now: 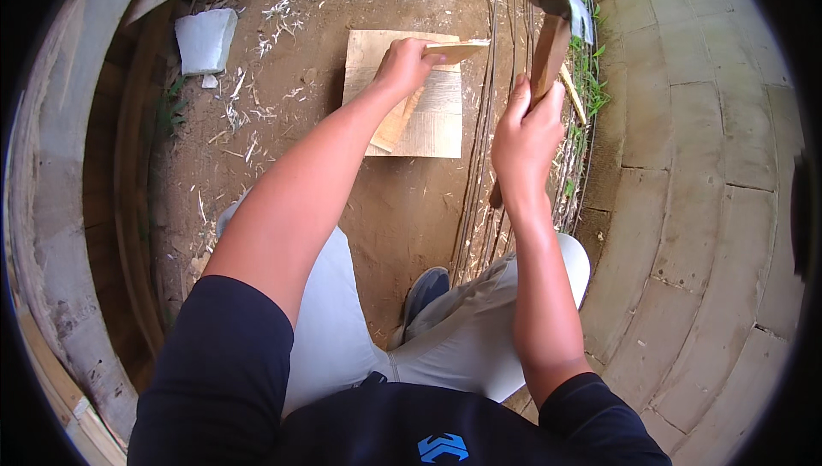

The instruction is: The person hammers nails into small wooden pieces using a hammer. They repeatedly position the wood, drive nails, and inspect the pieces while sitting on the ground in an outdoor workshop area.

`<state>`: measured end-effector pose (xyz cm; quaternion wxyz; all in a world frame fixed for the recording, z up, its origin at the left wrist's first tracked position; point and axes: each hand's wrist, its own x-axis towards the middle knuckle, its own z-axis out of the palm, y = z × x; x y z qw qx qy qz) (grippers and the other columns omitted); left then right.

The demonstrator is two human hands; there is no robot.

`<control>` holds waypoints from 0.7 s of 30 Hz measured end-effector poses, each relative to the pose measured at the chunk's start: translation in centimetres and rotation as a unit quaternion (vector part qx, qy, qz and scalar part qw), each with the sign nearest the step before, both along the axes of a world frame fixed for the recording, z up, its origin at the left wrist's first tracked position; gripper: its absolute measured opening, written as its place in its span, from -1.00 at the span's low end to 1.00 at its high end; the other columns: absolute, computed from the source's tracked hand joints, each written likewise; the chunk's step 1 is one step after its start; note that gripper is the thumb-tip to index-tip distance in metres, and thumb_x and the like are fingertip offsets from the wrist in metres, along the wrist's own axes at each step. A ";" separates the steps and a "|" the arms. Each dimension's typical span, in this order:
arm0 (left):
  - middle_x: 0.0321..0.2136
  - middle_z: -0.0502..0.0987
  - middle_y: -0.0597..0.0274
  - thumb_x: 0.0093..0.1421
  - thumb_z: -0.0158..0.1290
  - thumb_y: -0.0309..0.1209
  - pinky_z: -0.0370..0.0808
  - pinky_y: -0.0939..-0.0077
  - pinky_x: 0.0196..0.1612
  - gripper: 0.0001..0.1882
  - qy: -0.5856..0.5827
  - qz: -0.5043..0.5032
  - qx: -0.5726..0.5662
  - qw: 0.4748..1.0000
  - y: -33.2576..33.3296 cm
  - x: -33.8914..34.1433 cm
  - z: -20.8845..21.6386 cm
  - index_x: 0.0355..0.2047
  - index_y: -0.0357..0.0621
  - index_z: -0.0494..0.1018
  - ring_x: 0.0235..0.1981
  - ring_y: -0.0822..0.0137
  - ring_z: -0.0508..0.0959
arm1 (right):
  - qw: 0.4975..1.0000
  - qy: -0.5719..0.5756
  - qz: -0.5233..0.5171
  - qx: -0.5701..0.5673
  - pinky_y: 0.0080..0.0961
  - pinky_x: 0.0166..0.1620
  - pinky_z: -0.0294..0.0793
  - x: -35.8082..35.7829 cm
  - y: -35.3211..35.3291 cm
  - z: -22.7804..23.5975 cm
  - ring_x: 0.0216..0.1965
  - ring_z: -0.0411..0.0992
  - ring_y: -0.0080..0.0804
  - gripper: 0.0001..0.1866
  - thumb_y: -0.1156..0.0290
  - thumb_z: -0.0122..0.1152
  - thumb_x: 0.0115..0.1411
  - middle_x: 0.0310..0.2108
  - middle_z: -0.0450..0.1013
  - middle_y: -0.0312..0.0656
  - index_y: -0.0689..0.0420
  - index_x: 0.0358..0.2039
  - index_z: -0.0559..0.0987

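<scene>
My right hand (pixel 529 142) is closed around the wooden handle of a hammer (pixel 550 53), raised with its metal head up at the upper right. My left hand (pixel 404 71) grips a short flat piece of wood (pixel 461 53) by its left end, over the far part of a square wooden board (pixel 441 128). Another narrow wood strip (pixel 396 125) lies slanted on that board, partly covered by my left wrist. The hammer head is apart from the wood. Whether the held piece touches the board, I cannot tell.
Wood shavings (pixel 287 21) litter the dirt ground. A white block (pixel 205 41) sits at the far left, near a weathered wooden beam (pixel 56 209). Thin metal rods (pixel 479 175) run along the right of the board, beside grass and a block wall (pixel 693 175).
</scene>
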<state>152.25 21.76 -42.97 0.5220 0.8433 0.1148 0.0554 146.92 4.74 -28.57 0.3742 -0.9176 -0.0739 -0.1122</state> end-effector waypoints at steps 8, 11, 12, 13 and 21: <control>0.00 0.64 0.13 0.29 0.00 -0.62 0.62 0.23 0.11 -0.59 0.000 -0.015 0.076 0.997 -0.1 -2.6 -3.0 -0.06 0.21 0.67 -0.09 0.10 0.68 | 0.975 0.172 0.013 -0.140 0.00 -0.36 0.58 0.9 -0.6 -2.9 -0.38 0.62 0.15 -0.62 0.21 -0.02 0.45 -0.42 0.56 0.28 0.37 -0.14 0.44; -0.12 0.67 0.03 0.22 0.06 -0.64 0.65 0.24 -0.05 -0.60 0.050 -0.082 0.094 0.991 0.1 -2.6 -0.3 -0.06 0.14 0.68 -0.21 0.02 0.70 | 0.999 -0.004 -0.044 -0.025 -0.31 -0.67 0.35 2.7 -2.1 2.8 -0.72 0.39 -0.34 -0.76 0.30 -0.04 0.49 -0.64 0.43 -0.14 0.25 -0.15 0.38; -0.14 0.67 0.01 0.20 0.08 -0.64 0.65 0.23 -0.07 -0.60 -0.007 -0.070 0.104 0.992 0.8 -2.9 -0.4 -0.06 0.11 0.68 -0.23 0.03 0.70 | 0.995 -0.083 -0.054 -0.012 -0.35 -0.61 0.32 3.6 -2.9 2.8 -0.68 0.38 -0.41 -0.77 0.31 -0.02 0.48 -0.62 0.42 -0.19 0.25 -0.15 0.39; -0.16 0.67 -0.02 0.19 0.09 -0.64 0.64 0.21 -0.09 -0.61 -0.065 -0.060 0.114 0.989 1.5 -3.1 -0.5 -0.06 0.08 0.67 -0.26 0.05 0.70 | 0.993 -0.097 -0.064 0.014 -0.36 -0.58 0.32 4.0 -4.1 2.0 -0.65 0.38 -0.43 -0.78 0.31 -0.01 0.47 -0.60 0.42 -0.19 0.24 -0.16 0.39; -0.50 0.67 0.03 0.15 0.32 -0.24 0.52 0.35 -0.39 -0.65 0.000 0.019 0.058 0.998 4.4 -2.1 0.2 -0.29 -0.36 0.63 -0.50 0.35 0.63 | 0.986 0.035 -0.074 0.143 -0.41 -0.52 0.34 4.5 -3.9 1.3 -0.60 0.37 -0.54 -0.81 0.32 0.04 0.41 -0.58 0.41 -0.27 0.21 -0.23 0.45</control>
